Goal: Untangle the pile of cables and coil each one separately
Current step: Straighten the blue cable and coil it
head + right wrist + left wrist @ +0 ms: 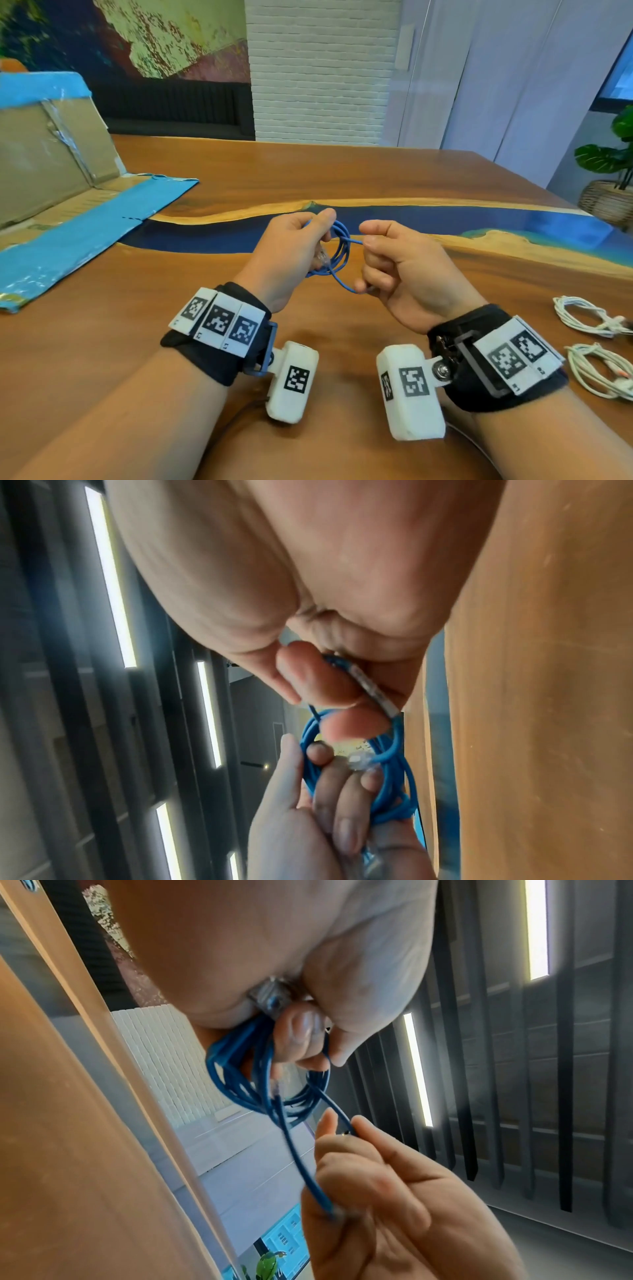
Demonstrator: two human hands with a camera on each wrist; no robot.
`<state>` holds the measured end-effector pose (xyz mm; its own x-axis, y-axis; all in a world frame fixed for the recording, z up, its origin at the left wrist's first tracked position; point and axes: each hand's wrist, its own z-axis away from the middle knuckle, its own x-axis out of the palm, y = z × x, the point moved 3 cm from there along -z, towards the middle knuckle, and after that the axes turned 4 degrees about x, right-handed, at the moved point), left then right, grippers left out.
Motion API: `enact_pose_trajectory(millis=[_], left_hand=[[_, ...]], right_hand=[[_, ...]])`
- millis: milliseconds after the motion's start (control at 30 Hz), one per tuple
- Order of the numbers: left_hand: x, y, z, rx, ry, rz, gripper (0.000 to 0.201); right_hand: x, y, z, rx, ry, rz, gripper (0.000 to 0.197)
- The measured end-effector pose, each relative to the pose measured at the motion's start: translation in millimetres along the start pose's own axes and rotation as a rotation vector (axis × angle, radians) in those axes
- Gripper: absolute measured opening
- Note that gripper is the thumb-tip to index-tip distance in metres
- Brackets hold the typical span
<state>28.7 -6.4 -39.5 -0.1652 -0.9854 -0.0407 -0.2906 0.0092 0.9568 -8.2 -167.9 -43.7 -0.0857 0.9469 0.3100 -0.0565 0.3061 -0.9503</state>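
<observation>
A thin blue network cable [337, 251] hangs in several loops between my hands above the wooden table [308, 164]. My left hand [301, 240] grips the coil, thumb on top, with a clear plug [270, 996] tucked against the palm. My right hand [387, 260] pinches the cable's loose tail between thumb and curled fingers. The tail [301, 1156] runs from the coil [260, 1074] into the right hand [377, 1191]. In the right wrist view the labelled end [373, 691] lies under my fingers, and the blue loops [390, 772] sit in the left hand [308, 818].
Two coiled white cables [589, 317] [603, 373] lie at the table's right edge. An opened cardboard box with blue tape [61, 178] stands on the left. A blue resin strip [445, 219] crosses the table beyond my hands. A potted plant [613, 171] stands at the far right.
</observation>
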Motion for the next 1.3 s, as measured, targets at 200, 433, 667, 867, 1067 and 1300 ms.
enact_pose_trajectory(millis=[200, 433, 667, 867, 1067, 1300], left_hand=[[0.9, 8.0, 2.4, -0.117, 0.033, 0.249, 0.037], [3.3, 21.8, 9.4, -0.192, -0.058, 0.63, 0.04], [3.7, 18.9, 8.9, -0.164, -0.028, 0.703, 0.04], [5.6, 19.4, 6.8, 0.02, 0.074, 0.451, 0.038], [16.2, 25.2, 15.9, 0.24, 0.056, 0.131, 0.032], [13.5, 25.1, 13.1, 0.257, -0.037, 0.023, 0.034]], right_hand=[[-8.5, -5.8, 0.8, -0.045, -0.038, 0.184, 0.016], [-6.3, -5.7, 0.6, -0.352, 0.031, 0.421, 0.014], [8.8, 4.7, 1.4, -0.363, 0.067, 0.189, 0.013], [16.2, 13.6, -1.5, -0.184, 0.034, -0.03, 0.027], [14.7, 13.6, -4.3, -0.212, 0.124, -0.054, 0.016], [7.0, 5.5, -4.1, -0.311, 0.225, 0.11, 0.023]])
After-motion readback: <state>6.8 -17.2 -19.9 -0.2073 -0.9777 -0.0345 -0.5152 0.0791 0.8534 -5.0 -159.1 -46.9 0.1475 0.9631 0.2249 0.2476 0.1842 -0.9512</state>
